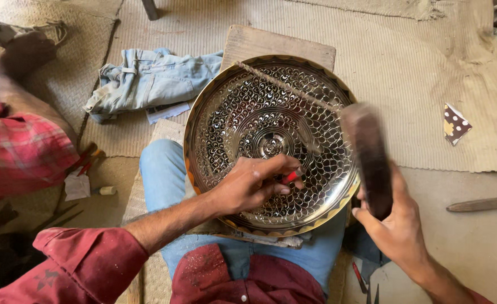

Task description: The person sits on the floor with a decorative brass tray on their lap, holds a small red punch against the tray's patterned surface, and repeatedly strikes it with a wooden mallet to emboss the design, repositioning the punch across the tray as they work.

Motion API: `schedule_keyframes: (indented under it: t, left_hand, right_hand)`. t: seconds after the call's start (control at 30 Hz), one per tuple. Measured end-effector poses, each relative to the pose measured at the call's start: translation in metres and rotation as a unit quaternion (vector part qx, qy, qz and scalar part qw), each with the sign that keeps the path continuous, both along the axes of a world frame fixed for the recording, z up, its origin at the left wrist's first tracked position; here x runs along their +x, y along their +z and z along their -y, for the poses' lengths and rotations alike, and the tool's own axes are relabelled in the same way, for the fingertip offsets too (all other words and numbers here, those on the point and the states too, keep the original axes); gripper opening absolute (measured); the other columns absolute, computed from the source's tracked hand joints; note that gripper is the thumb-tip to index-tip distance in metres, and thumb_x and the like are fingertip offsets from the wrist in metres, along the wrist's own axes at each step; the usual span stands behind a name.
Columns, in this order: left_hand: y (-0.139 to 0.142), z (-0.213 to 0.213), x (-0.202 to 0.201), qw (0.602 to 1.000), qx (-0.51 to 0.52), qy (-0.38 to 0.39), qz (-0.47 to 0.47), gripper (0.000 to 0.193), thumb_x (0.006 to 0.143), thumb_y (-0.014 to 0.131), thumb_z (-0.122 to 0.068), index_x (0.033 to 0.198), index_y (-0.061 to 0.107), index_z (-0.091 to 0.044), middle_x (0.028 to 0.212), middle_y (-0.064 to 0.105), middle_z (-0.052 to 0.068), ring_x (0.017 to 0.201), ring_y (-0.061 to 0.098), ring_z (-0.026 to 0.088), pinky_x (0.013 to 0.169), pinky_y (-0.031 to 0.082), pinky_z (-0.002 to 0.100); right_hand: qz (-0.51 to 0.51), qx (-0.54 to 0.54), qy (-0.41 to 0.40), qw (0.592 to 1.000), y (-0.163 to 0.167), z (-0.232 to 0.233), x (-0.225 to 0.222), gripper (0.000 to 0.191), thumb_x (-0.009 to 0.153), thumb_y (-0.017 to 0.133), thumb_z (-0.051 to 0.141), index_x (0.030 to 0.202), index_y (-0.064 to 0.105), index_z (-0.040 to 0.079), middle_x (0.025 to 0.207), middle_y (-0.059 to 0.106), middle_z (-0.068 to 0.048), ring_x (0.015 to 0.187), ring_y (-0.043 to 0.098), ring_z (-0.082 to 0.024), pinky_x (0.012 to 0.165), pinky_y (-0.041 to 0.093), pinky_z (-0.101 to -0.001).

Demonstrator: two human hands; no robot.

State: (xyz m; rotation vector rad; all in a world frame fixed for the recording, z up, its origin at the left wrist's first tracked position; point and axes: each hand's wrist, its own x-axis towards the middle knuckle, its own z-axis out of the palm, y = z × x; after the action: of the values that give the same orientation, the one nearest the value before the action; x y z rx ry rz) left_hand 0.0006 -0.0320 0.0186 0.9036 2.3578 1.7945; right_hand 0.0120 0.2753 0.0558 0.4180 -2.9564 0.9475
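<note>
Nearby, patterned paper packet (455, 123) (triangular, maroon-yellow)

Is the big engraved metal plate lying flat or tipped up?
Tipped up. The plate leans on the person's knee, its near rim under the left hand, its far rim over a wooden board.

paper wrapper (456, 124): far right, on the woven mat (406, 84); small, folded to a rough triangle, dark brown with white dots and a yellow patch.
paper slip (168, 111): left of centre, poking out from under the folded jeans (147, 79); flat, white, printed, an oblong label.
white scrap (77, 186): left, near the red-handled tools (88, 160); crumpled, pale, maybe a wrapper, too small to tell.
signs and screens: none in view.
</note>
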Motion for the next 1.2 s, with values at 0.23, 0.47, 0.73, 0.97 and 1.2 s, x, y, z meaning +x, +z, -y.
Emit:
schedule_keyframes:
  t: [0.23, 0.47, 0.73, 0.97, 1.2]
  left_hand:
    - [-0.008, -0.002, 0.000, 1.000, -0.019, 0.017, -0.005, 0.040, 0.093, 0.073, -0.013, 0.129, 0.057, -0.009, 0.112, 0.077, 0.005, 0.098, 0.078, 0.022, 0.082, 0.064, 0.036]
    - [-0.015, -0.006, 0.000, 0.998, 0.037, 0.031, 0.042, 0.037, 0.095, 0.069, -0.003, 0.129, 0.054, -0.008, 0.113, 0.078, 0.004, 0.103, 0.079, 0.017, 0.087, 0.067, 0.031]
    - [-0.002, -0.004, 0.013, 0.971, 0.081, 0.111, 0.197, 0.038, 0.095, 0.066, 0.000, 0.129, 0.051, -0.007, 0.109, 0.079, 0.007, 0.085, 0.077, 0.014, 0.067, 0.065, 0.028]
    - [0.001, -0.018, 0.047, 0.939, 0.088, 0.259, 0.209, 0.039, 0.092, 0.070, 0.001, 0.127, 0.053, -0.005, 0.109, 0.081, 0.009, 0.087, 0.079, 0.011, 0.067, 0.065, 0.025]
    - [-0.002, -0.019, 0.054, 0.937, -0.002, 0.298, 0.184, 0.043, 0.088, 0.075, -0.002, 0.127, 0.059, -0.005, 0.106, 0.082, 0.007, 0.076, 0.079, 0.012, 0.057, 0.061, 0.025]
  right_hand:
    - [0.009, -0.060, 0.030, 0.998, -0.002, -0.002, -0.004, 0.096, 0.072, 0.073, 0.000, 0.159, 0.033, 0.008, 0.095, 0.068, -0.009, 0.081, 0.072, -0.022, 0.072, 0.059, -0.0357]
    - [0.022, -0.106, -0.014, 0.994, 0.001, -0.003, -0.003, 0.088, 0.077, 0.075, 0.002, 0.156, 0.039, 0.011, 0.095, 0.069, -0.010, 0.078, 0.068, -0.022, 0.073, 0.057, -0.0353]
    - [-0.128, 0.063, 0.097, 0.985, 0.006, 0.000, -0.007, 0.090, 0.070, 0.073, -0.003, 0.154, 0.045, 0.018, 0.110, 0.068, -0.014, 0.083, 0.068, -0.038, 0.070, 0.054, -0.0446]
    - [-0.096, 0.084, 0.068, 0.989, -0.005, 0.002, 0.005, 0.087, 0.071, 0.073, -0.004, 0.151, 0.049, 0.020, 0.101, 0.065, -0.012, 0.076, 0.065, -0.037, 0.066, 0.052, -0.0471]
    - [-0.078, 0.120, 0.119, 0.982, 0.009, 0.006, 0.003, 0.091, 0.067, 0.069, -0.006, 0.150, 0.050, 0.025, 0.093, 0.062, -0.005, 0.069, 0.064, -0.029, 0.061, 0.054, -0.0443]
